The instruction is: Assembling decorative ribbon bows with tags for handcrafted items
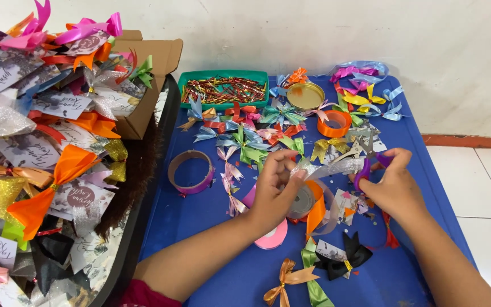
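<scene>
Ribbon (pixel 336 167), a silver glittery strip, is stretched between my 2 hands just above the blue surface (pixel 416 165). My left hand (pixel 274 190) has its fingers curled and pinched on the strip's left end, over a ribbon spool (pixel 302 200) with orange ribbon trailing from it. My right hand (pixel 396 185) is closed through the purple handles of the scissors (pixel 365 153), blades pointing up and left by the strip; whether they're biting yet I can't tell.

Progress, as I judge it: plenty done. Finished bows (pixel 245 139) in green, pink, silver and orange lie scattered over the surface, and a heap of bowed, tagged packets (pixel 46 153) sits to my left beside a cardboard box (pixel 149 74). A green tray (pixel 225 88) of red-and-gold twist ties sits at the back, full. An orange roll (pixel 335 123), a pink roll (pixel 273 236) and a near-bare cardboard ring (pixel 190 171) suggest more bows left to make.
</scene>
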